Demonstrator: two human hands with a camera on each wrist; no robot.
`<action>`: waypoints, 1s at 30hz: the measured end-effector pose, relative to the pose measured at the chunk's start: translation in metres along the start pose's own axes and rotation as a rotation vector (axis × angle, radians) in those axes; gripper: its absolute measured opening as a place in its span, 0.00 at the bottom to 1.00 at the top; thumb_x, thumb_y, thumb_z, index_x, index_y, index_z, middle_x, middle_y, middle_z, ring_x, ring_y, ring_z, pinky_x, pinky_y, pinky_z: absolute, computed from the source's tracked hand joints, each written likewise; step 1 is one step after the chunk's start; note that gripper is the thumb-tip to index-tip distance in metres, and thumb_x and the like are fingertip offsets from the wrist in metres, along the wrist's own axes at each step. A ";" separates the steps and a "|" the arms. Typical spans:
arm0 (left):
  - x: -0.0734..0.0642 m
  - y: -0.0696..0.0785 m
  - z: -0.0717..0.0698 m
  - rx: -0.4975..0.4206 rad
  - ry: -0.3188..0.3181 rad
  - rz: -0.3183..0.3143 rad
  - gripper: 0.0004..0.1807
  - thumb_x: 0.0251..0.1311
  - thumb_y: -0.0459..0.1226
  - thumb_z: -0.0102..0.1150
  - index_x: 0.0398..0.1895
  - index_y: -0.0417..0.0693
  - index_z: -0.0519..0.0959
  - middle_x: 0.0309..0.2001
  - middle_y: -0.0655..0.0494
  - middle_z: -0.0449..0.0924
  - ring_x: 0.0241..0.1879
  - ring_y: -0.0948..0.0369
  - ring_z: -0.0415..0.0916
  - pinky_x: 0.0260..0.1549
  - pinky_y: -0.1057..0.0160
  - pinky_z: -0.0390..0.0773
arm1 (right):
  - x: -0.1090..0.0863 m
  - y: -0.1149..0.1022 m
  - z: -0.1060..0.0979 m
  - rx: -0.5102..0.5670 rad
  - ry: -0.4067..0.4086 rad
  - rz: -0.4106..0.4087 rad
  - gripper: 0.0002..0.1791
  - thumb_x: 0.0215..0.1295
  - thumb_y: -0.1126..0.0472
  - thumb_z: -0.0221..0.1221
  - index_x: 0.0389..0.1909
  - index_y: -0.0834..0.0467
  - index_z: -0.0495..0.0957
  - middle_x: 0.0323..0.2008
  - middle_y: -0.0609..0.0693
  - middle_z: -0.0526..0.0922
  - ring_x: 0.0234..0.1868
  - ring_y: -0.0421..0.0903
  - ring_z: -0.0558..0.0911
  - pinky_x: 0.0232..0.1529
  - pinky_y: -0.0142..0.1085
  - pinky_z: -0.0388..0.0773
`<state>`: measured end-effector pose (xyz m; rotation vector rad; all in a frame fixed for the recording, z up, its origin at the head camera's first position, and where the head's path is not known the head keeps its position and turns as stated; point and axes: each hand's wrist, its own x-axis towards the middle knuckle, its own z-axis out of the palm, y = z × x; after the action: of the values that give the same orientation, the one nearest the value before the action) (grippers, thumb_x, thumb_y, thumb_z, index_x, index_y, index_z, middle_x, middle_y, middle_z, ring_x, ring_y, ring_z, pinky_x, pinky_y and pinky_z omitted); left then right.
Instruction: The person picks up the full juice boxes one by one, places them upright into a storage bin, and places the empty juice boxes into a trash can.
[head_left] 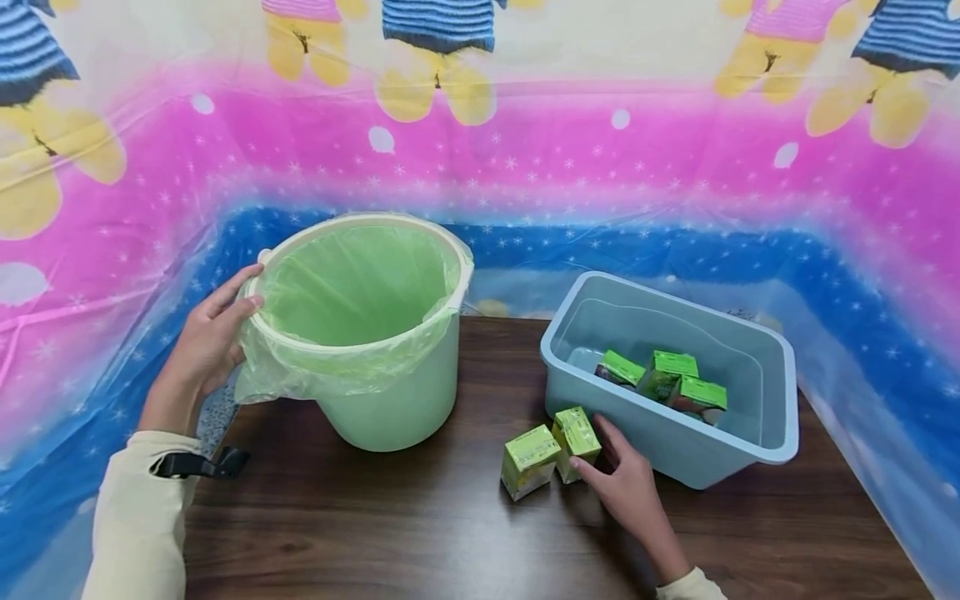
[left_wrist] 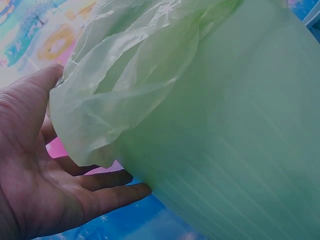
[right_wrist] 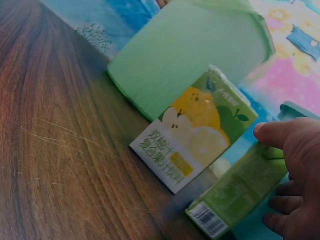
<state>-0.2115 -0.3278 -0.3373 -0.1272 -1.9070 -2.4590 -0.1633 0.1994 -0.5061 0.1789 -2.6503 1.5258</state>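
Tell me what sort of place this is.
Probably a makeshift indoor tabletop workspace: a cartoon-printed sheet screens the back and sides of a wooden table, which holds a bag-lined green bin and a blue-grey tub.

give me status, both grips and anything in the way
Left grip holds round pale-green plastic bin. Right grip around small green boxy drink carton. Matching carton stands close, bin side, possible snag.

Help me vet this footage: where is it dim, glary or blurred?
Head view: bright, fairly sharp, pale glare on the table; left wrist: dimmer, light catching folds of the bag; right wrist: dim too, large print legible on the fruit box, small print too soft to read on the barcode box.
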 end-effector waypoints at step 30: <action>-0.002 0.000 -0.001 0.071 -0.002 0.017 0.34 0.76 0.38 0.54 0.81 0.59 0.56 0.59 0.57 0.70 0.41 0.64 0.81 0.35 0.64 0.85 | -0.012 -0.022 0.002 0.079 0.030 0.022 0.35 0.67 0.62 0.67 0.74 0.59 0.66 0.67 0.61 0.73 0.65 0.53 0.74 0.56 0.44 0.79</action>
<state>-0.2094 -0.3284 -0.3375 -0.1435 -1.9829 -2.3783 -0.1483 0.1874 -0.4899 0.1310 -2.5794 1.6285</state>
